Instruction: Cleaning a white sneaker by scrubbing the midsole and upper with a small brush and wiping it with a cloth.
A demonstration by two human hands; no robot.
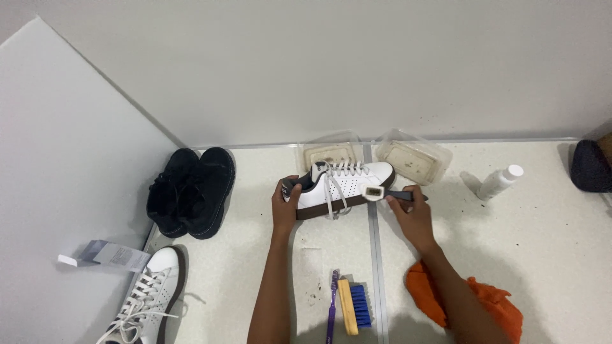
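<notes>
Here's the white sneaker (344, 186) lying on its side in the middle of the pale floor (548, 255), brown sole facing the person, laces hanging loose. The left hand (285, 207) wraps around the heel end, fingers curled shut on it, propping the shoe up. The right hand (411, 213) is closed around the dark handle of a small brush (381, 193), whose pale head presses against the sneaker's toe-end side. Just behind the sneaker sit two clear plastic tubs (408, 160). To the sneaker's right, well apart, a white bottle (499, 182) lies tipped over. Left of the sneaker, a pair of black shoes (191, 191) rests by the wall. Nearer the person than the sneaker: a purple toothbrush (331, 306) beside a blue-bristled scrubbing brush (354, 306), an orange cloth (465, 302) under the right forearm, and the matching second white sneaker (150, 296) far left.
</notes>
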